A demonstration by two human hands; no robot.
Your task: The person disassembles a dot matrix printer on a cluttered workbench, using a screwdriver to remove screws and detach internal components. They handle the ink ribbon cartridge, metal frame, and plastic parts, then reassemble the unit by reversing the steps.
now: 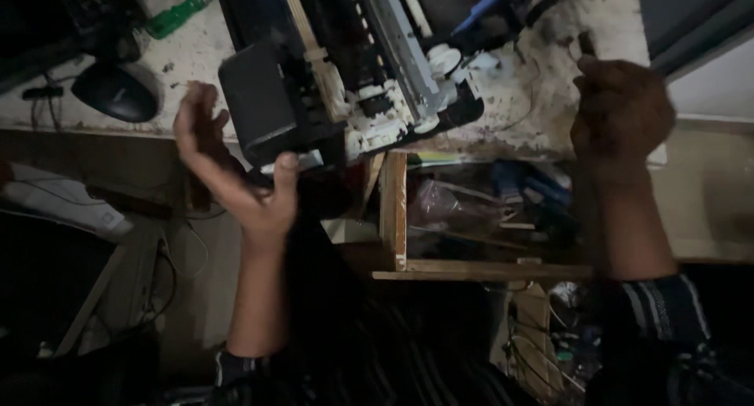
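Observation:
A dismantled printer mechanism (369, 68), black with white gears and a grey metal rail, lies on a stained white table (550, 76) and overhangs its front edge. My left hand (228, 166) is open, palm up, with the thumb touching the underside of the mechanism's black corner block (259, 100). My right hand (620, 111) hovers over the table's right part with the fingers curled in a loose fist; nothing shows in it. Both forearms reach up from striped sleeves.
A black computer mouse (116, 92) and a green bottle (177, 15) lie at the table's left. Below the table edge a wooden shelf frame (397, 217) holds plastic bags and blue items. Cables hang at the left.

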